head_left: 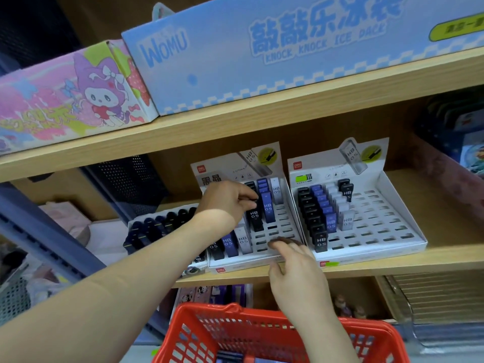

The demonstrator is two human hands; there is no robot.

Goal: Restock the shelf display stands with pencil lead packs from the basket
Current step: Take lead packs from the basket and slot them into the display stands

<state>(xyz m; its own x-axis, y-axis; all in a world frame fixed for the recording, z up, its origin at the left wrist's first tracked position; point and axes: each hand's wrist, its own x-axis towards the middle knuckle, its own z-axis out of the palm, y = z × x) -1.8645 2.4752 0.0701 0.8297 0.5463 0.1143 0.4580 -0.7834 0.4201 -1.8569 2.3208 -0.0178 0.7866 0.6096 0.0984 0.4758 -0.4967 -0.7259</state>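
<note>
Left hand [227, 203] pinches the cap of a black lead pack [255, 218], which stands upright in the left display stand [248, 267]. Right hand [296, 273] is nearer the front slots, fingertips on something dark and blurred; I cannot tell its grip. Red basket [262, 314] is below.

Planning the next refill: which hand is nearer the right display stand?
Right. The right hand sits at the front edge of the left stand, just beside the right display stand; the left hand is farther left, pinching a black pack.
</note>
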